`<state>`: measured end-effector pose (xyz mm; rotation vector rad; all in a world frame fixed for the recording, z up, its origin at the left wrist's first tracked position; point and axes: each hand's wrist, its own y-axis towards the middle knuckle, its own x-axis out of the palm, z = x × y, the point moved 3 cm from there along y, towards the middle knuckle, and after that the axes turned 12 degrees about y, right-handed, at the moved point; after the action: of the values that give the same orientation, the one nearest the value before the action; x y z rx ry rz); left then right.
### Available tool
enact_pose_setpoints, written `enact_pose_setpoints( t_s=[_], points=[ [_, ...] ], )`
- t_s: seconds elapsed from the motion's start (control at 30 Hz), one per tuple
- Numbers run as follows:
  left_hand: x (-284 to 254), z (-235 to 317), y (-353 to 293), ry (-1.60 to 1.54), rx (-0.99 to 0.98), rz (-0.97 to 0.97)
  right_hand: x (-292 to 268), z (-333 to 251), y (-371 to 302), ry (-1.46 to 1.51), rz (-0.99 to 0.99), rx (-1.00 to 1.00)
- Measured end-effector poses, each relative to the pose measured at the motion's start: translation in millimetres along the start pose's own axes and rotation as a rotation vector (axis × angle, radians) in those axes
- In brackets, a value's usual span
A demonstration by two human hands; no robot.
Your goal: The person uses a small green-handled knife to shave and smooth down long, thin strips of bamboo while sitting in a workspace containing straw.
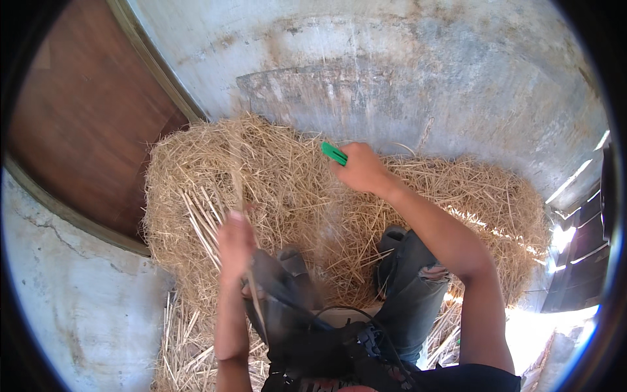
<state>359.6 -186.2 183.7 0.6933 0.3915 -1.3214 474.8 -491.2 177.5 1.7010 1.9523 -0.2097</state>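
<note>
My right hand (364, 171) is closed round a green box-cutter-like knife (334, 153), held over the straw; its blade cannot be made out. On the left, my left hand (235, 243) is smeared by motion and grips a long pale stalk (256, 302), which sticks out above and below the fist. Beside that hand lie several thicker, cut-looking stalks (201, 219) on the heap. A broad pile of dry straw (281, 157) spreads beneath both hands and around my feet.
A stained concrete wall (405, 78) rises behind the straw. At the left stands a brown panel (85, 130) in a frame. My knees (411, 287) are bent, with both shoes in the straw. Bright light comes through dark slats (581, 242) at the right.
</note>
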Motion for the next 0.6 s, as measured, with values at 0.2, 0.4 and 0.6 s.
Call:
enact_pose_setpoints(
  t_s=[0.2, 0.4, 0.6],
  points=[
    [-134, 102, 64, 0.045, 0.408, 0.654, 18, -14, -2, 0.177, -0.250, 0.020],
    [-108, 161, 87, -0.266, 0.553, 0.839, 54, -61, -25, 0.654, -0.760, 0.146],
    [4, 135, 76, -0.498, 0.371, 0.308, 51, -63, -16, 1.277, -0.676, 0.143]
  ],
)
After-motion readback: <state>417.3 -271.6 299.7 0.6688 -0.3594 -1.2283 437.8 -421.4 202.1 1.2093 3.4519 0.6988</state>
